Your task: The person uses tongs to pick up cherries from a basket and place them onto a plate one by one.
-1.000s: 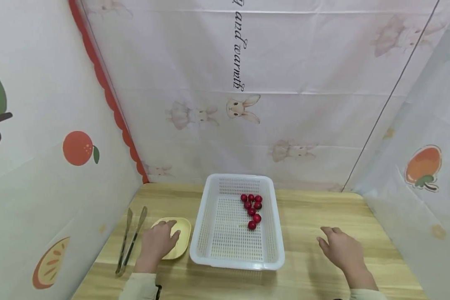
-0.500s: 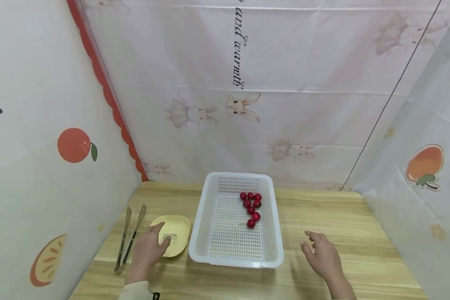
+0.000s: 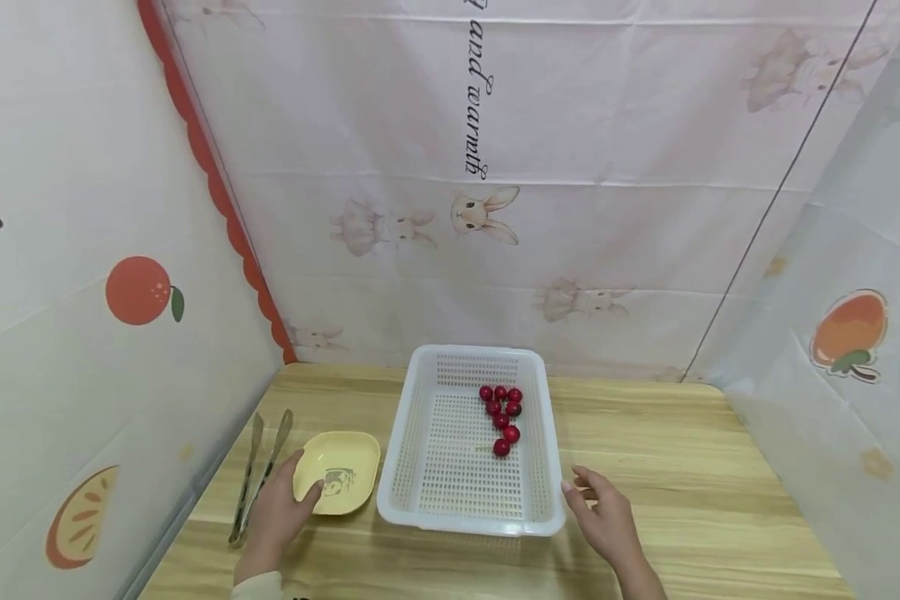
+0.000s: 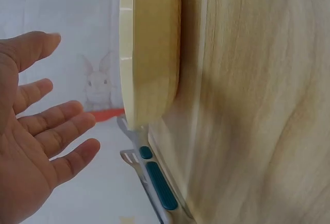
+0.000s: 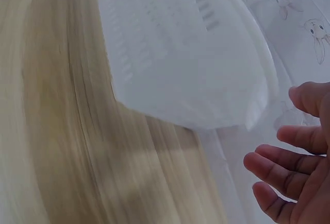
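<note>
A shallow yellow dish with a small printed picture lies left of center in the head view. My left hand is at the dish's left edge, fingers spread and holding nothing; the left wrist view shows a gap between the fingers and the dish's wall. The white plastic basket stands in the middle, with several red cherries grouped toward its right side. Close to the basket's right rim is my right hand, fingers loosely bent and gripping nothing. Whether its thumb touches the rim is unclear.
Metal tongs lie left of the dish, just past my left hand; teal grips show on them in the left wrist view. The wooden table is bounded by printed cloth walls at the back and both sides.
My left hand has shifted left from over the dish to its edge, uncovering the printed picture. My right hand has moved left, up to the basket. Basket and cherries stay put.
</note>
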`<state>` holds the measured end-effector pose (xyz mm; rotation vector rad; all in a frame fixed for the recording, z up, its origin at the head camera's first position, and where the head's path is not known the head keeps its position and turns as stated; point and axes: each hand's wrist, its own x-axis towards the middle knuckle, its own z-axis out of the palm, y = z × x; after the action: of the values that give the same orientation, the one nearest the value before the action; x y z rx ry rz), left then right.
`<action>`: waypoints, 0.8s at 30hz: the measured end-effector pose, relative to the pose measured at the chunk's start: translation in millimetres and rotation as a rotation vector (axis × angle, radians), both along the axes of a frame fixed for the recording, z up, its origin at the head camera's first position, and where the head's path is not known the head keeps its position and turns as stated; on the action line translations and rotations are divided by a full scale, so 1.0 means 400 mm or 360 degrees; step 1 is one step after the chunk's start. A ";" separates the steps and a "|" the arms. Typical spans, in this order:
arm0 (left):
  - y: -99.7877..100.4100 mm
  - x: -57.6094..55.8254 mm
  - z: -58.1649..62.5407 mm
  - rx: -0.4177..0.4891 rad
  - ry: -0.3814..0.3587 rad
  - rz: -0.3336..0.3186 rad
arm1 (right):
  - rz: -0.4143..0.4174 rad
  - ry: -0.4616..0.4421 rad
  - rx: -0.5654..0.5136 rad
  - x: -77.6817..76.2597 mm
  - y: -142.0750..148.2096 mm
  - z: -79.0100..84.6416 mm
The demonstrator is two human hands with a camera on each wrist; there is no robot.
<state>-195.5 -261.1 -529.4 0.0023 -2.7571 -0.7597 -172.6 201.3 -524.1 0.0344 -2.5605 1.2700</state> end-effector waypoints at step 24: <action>-0.085 0.015 -0.005 0.0181 -0.0002 -0.0001 | -0.0178 -0.0283 -0.0296 -0.022 -0.100 -0.007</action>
<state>-189.7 -295.3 -531.2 0.0248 -2.7113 -0.9158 -181.3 161.4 -526.9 -0.2666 -2.5338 1.5217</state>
